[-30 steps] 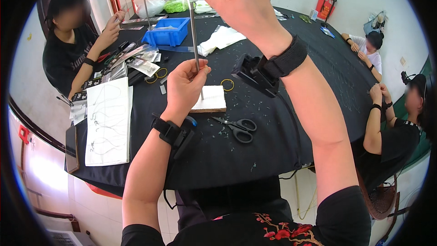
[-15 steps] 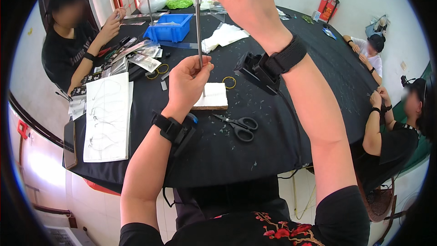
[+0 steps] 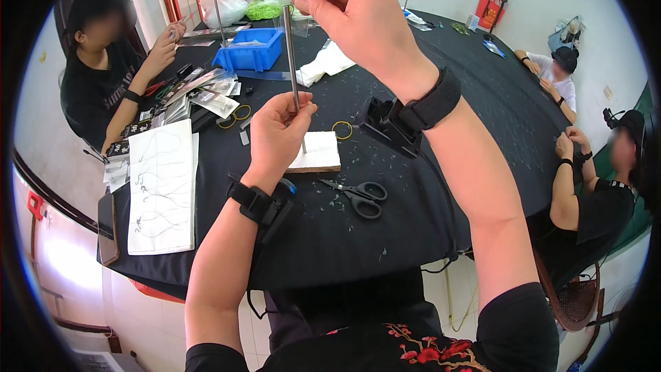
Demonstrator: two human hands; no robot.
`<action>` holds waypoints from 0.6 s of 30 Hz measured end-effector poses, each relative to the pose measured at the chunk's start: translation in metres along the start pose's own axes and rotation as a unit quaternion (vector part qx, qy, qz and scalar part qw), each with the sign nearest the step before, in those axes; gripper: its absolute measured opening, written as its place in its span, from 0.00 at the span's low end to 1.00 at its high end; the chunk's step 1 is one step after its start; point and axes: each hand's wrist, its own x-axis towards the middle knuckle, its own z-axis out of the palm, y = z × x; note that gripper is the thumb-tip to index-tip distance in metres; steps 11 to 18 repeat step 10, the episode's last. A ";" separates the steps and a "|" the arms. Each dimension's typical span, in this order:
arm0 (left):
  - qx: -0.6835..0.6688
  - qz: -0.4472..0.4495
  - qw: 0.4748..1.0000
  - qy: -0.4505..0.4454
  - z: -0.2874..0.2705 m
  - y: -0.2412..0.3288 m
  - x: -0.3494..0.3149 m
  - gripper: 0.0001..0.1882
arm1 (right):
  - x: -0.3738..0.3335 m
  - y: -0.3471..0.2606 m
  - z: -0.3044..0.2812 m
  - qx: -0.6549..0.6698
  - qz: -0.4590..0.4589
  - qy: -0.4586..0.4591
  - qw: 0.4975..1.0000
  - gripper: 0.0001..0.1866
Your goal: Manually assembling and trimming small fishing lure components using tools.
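Observation:
My left hand is closed round the lower part of an upright metal rod, thumb and fingers pinched against it. The rod rises from a small white-topped board on the black tablecloth. Up at the rod's top, my right hand is closed in a pinch, its fingertips just right of the rod's tip. What it pinches is too thin or clear to make out. Black-handled scissors lie partly spread to the right of and nearer than the board, with small scraps around them.
A pad with line drawings lies at left, beside a pile of small packets. Behind stand a blue bin and white sheets. A yellow ring lies near the board. Other people sit at left and right.
My right hand has come down closer to the rod's top. My left hand keeps its grip low on the rod. The whole view has shifted slightly.

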 end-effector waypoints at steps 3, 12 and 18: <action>-0.006 -0.008 1.000 -0.007 0.001 0.000 0.000 0.08 | -0.006 0.009 0.003 -0.002 -0.028 0.016 0.999 0.14; 0.001 0.000 1.000 -0.013 -0.001 -0.002 0.000 0.09 | -0.024 0.009 0.008 0.057 0.056 -0.026 0.996 0.22; 0.001 0.000 1.000 -0.013 -0.001 -0.002 0.000 0.09 | -0.024 0.009 0.008 0.057 0.056 -0.026 0.996 0.22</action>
